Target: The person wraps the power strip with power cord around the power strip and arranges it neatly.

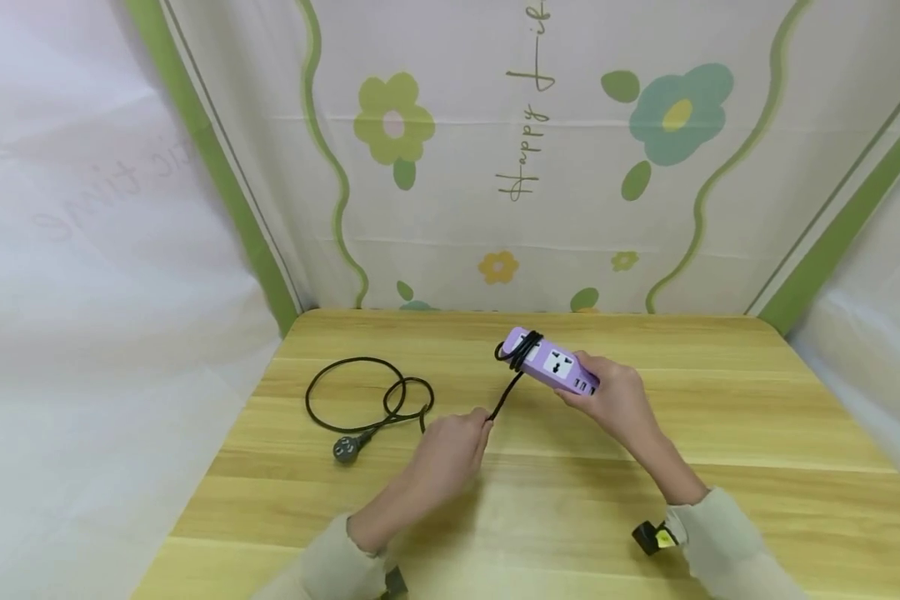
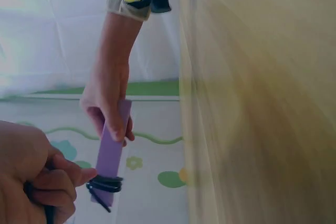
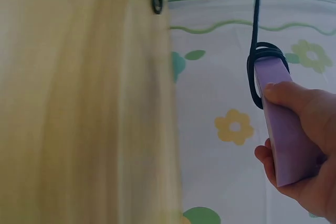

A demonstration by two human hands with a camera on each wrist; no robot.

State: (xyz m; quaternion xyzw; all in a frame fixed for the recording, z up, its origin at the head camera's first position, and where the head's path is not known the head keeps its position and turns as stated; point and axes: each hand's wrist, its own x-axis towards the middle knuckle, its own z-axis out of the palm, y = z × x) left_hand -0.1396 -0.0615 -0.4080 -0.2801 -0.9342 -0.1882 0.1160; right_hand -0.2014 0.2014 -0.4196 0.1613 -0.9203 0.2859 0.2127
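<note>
A purple power strip with white sockets is held above the table, tilted, by my right hand, which grips its near right end. Several turns of black cord are wrapped round the strip's far left end. From there the cord runs down to my left hand, whose curled fingers hold it. In the left wrist view, the left fingers close on the cord beside the wrapped end. The right wrist view shows the right thumb lying along the purple strip.
Loose loops of cord lie on the left part of the wooden table, with the dark plug beside them. A flowered curtain hangs behind the table's far edge. White fabric hangs at both sides.
</note>
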